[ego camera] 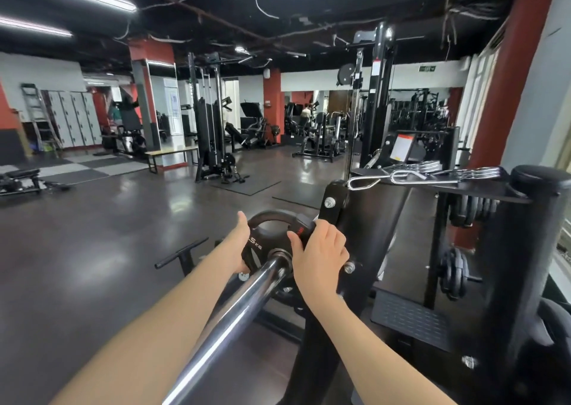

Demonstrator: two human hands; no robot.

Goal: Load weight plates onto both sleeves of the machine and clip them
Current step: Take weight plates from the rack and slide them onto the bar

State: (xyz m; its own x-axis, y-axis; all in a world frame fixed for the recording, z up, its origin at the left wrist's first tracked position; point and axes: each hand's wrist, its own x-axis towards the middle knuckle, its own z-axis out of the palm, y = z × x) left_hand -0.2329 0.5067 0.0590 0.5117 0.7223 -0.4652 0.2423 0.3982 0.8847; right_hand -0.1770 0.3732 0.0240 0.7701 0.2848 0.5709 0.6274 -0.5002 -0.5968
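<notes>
A black weight plate marked in KG sits on the chrome sleeve of the machine, pushed up near the black frame. My left hand grips the plate's left rim. My right hand grips its right side, fingers over the top edge. The sleeve runs from the plate toward the camera, bare along its length. Chrome spring clips lie on a black shelf at upper right.
A plate rack with several black plates stands at right beside a thick black post. A black T-shaped handle sticks out low on the left. Dark gym floor stretches left; cable machines and benches stand farther back.
</notes>
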